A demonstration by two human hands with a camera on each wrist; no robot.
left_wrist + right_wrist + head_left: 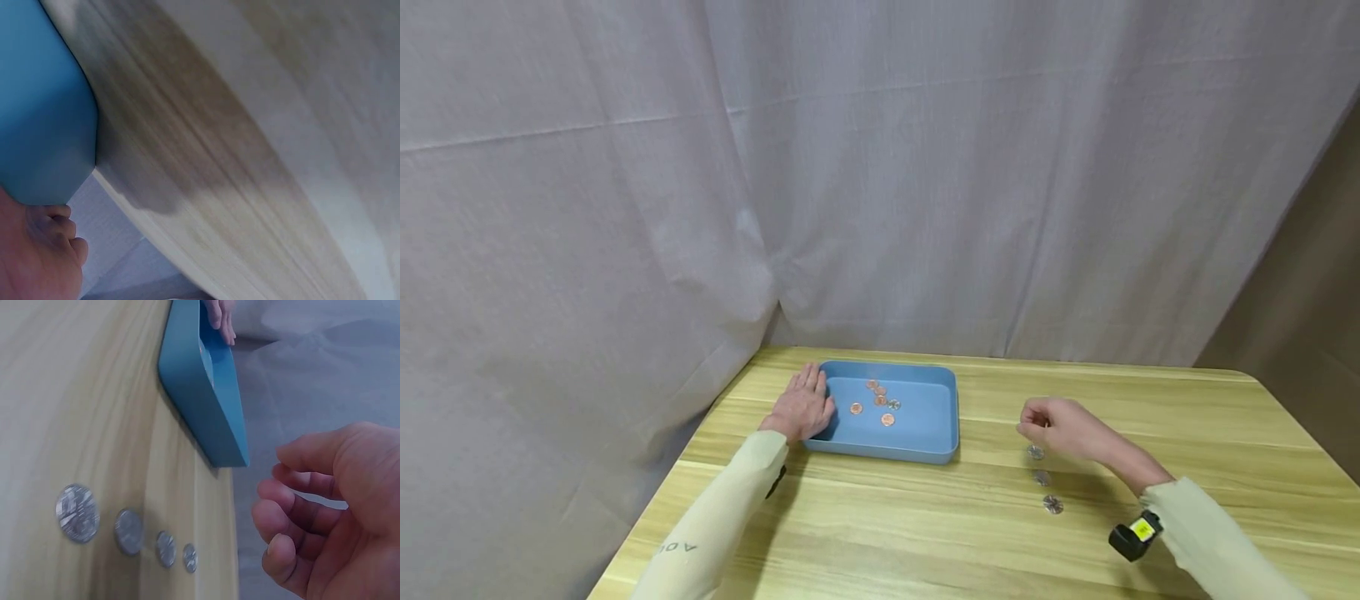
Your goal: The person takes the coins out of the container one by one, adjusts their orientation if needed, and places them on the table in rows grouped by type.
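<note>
Presently the sorting of coins out of the blue tray (936,417) appears under way. Left hand (805,406) lies flat against the tray's 9 o'clock wall, fingers straight, steadying it. Right hand (1060,425) hovers at the tray's 3 o'clock, fingers loosely curled and holding nothing visible, just above the far end of a row of silver coins (129,531) on the table (1150,400). Copper coins (880,402) and one silver remain in the tray. Judgement: next move calls for a reach back to the tray and a pinch on that flat, thin piece.
</note>
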